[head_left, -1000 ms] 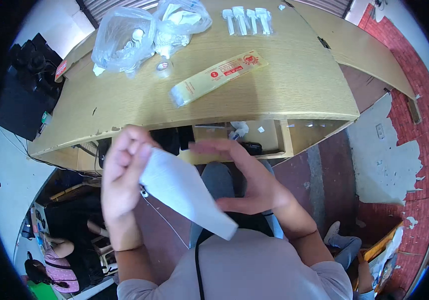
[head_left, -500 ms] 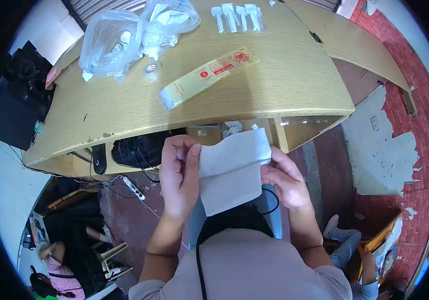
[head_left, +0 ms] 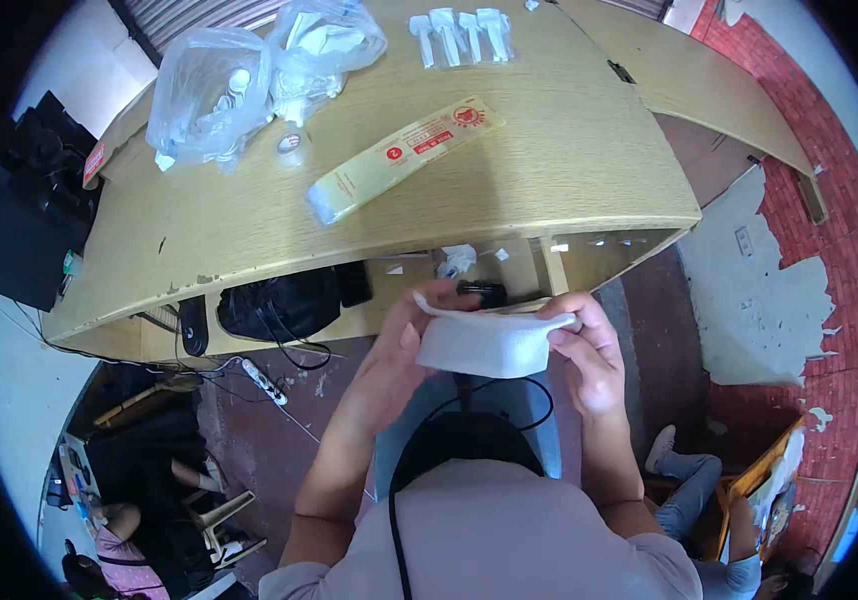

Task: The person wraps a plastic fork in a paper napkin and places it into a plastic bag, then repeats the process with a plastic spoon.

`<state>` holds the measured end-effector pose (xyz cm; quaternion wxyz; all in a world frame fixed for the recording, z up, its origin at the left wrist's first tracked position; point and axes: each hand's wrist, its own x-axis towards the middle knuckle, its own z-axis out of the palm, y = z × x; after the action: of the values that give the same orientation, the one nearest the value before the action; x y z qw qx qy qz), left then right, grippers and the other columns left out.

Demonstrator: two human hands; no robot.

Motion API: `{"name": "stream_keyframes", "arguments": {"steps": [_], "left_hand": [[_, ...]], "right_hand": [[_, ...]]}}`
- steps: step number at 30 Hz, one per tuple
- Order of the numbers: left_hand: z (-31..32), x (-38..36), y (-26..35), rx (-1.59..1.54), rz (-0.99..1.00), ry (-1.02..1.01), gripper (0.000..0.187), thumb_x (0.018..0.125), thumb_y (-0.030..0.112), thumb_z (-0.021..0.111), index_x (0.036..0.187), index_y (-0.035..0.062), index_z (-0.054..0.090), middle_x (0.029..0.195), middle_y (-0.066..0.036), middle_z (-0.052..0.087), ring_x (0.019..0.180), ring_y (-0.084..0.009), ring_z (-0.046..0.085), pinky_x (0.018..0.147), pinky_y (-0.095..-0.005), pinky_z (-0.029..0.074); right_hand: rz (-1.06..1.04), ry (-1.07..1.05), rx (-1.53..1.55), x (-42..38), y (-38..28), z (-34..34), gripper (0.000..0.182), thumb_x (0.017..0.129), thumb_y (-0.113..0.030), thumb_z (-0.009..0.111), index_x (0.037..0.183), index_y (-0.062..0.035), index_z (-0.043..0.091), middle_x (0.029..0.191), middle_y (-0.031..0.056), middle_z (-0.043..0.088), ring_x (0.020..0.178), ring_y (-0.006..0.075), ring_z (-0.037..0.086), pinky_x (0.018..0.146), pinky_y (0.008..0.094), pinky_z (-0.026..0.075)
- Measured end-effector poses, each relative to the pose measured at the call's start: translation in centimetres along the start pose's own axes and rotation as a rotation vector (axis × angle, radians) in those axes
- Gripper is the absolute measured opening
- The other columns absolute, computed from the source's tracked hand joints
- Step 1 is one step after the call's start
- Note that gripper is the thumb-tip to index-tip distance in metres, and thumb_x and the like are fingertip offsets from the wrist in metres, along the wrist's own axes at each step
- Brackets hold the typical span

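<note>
Since half a second ago the white folded paper napkin (head_left: pixel 484 345) has been doubled shorter. It now lies crosswise below the light wooden table (head_left: pixel 549 170) edge; left hand (head_left: pixel 404 345) and right hand (head_left: pixel 589 350) pinch opposite ends, equally near.

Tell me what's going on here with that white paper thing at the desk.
A person seated at a wooden desk holds a white paper napkin between both hands, the left hand gripping its left edge and the right hand its right edge, below the desk's front edge. On the desktop lie a long yellow packet, clear plastic bags, a row of white plastic utensils and a small roll of tape, all untouched.
</note>
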<state>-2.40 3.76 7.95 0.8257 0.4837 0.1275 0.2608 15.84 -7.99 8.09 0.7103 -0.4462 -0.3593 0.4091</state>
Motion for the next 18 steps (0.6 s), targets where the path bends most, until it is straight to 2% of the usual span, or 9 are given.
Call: {"name": "stream_keyframes", "arguments": {"steps": [1, 2, 4, 8, 10, 11, 13, 16, 18], "left_hand": [[0.0, -0.1, 0.4, -0.258, -0.128, -0.064, 0.056, 0.095, 0.047, 0.035, 0.132, 0.0059, 0.032, 0.133, -0.018, 0.042, 0.118, -0.0237, 0.045, 0.094, -0.0380, 0.039], [0.1, 0.0, 0.6, -0.258, -0.126, -0.063, 0.056, 0.095, 0.047, 0.035, 0.132, 0.0059, 0.032, 0.133, -0.018, 0.042, 0.118, -0.0237, 0.045, 0.094, -0.0380, 0.039], [0.3, 0.3, 0.8, -0.307, -0.087, 0.002, 0.046, 0.097, 0.043, 0.030, 0.121, 0.0058, 0.045, 0.131, -0.017, 0.045, 0.115, -0.0221, 0.047, 0.094, -0.0364, 0.038], [0.1, 0.7, -0.1, -0.072, 0.051, 0.101, 0.038, 0.099, 0.036, 0.031, 0.106, 0.0055, 0.053, 0.127, -0.017, 0.049, 0.113, -0.0200, 0.049, 0.091, -0.0329, 0.040], [-0.1, 0.7, -0.5, -0.021, 0.052, 0.175, 0.026, 0.097, 0.028, 0.042, 0.101, 0.0052, 0.054, 0.125, -0.015, 0.051, 0.110, -0.0182, 0.051, 0.089, -0.0322, 0.041], [0.0, 0.7, -0.5, -0.022, 0.051, 0.174, 0.026, 0.097, 0.028, 0.042, 0.101, 0.0052, 0.054, 0.125, -0.015, 0.051, 0.110, -0.0182, 0.051, 0.089, -0.0322, 0.041], [0.1, 0.6, -0.5, 0.115, 0.096, 0.163, 0.012, 0.091, 0.011, 0.054, 0.101, 0.0039, 0.053, 0.125, -0.015, 0.051, 0.108, -0.0168, 0.051, 0.091, -0.0312, 0.041], [1.7, 0.6, 0.2, 0.161, 0.100, 0.225, 0.017, 0.085, -0.002, 0.059, 0.100, 0.0024, 0.053, 0.124, -0.015, 0.051, 0.108, -0.0172, 0.052, 0.093, -0.0295, 0.040], [2.2, 0.6, 0.3, 0.149, 0.089, 0.230, 0.017, 0.084, -0.005, 0.059, 0.099, 0.0011, 0.053, 0.125, -0.016, 0.051, 0.108, -0.0172, 0.052, 0.092, -0.0281, 0.041]], "right_hand": [[-0.052, 0.008, -0.062, 0.0, -0.1, 0.2, 0.023, 0.083, 0.006, 0.044, 0.104, 0.0023, 0.054, 0.093, 0.0076, 0.060, 0.089, 0.0138, 0.056, 0.080, 0.0248, 0.042], [-0.052, 0.006, -0.062, 0.0, -0.2, 0.1, 0.023, 0.083, 0.006, 0.044, 0.104, 0.0023, 0.054, 0.093, 0.0076, 0.060, 0.089, 0.0138, 0.056, 0.080, 0.0248, 0.042], [-0.107, -0.004, -0.111, -0.2, -0.2, -0.4, 0.025, 0.081, 0.007, 0.041, 0.100, 0.0023, 0.056, 0.092, 0.0083, 0.060, 0.088, 0.0153, 0.056, 0.081, 0.0257, 0.042], [-0.113, -0.078, -0.118, -0.7, 0.1, -1.9, 0.026, 0.078, 0.008, 0.039, 0.094, 0.0022, 0.059, 0.091, 0.0089, 0.060, 0.087, 0.0155, 0.056, 0.080, 0.0254, 0.041], [-0.085, -0.070, -0.104, -0.8, 0.2, -2.1, 0.027, 0.075, 0.006, 0.039, 0.090, 0.0020, 0.060, 0.090, 0.0096, 0.061, 0.087, 0.0163, 0.057, 0.080, 0.0257, 0.041], [-0.085, -0.063, -0.117, -0.8, 0.3, -2.2, 0.026, 0.075, 0.005, 0.039, 0.090, 0.0020, 0.061, 0.091, 0.0100, 0.061, 0.087, 0.0167, 0.057, 0.079, 0.0257, 0.041], [-0.073, -0.080, -0.136, -0.6, -0.7, -2.1, 0.027, 0.075, 0.005, 0.039, 0.090, 0.0020, 0.061, 0.091, 0.0099, 0.061, 0.087, 0.0165, 0.057, 0.079, 0.0254, 0.041], [-0.042, -0.106, -0.122, -0.2, -1.0, -2.1, 0.025, 0.077, 0.004, 0.040, 0.090, 0.0020, 0.060, 0.090, 0.0097, 0.061, 0.088, 0.0161, 0.056, 0.079, 0.0250, 0.041], [-0.027, -0.112, -0.091, -0.3, -0.9, -2.1, 0.021, 0.080, 0.003, 0.042, 0.090, 0.0019, 0.060, 0.090, 0.0096, 0.062, 0.088, 0.0158, 0.056, 0.079, 0.0248, 0.041]]}}
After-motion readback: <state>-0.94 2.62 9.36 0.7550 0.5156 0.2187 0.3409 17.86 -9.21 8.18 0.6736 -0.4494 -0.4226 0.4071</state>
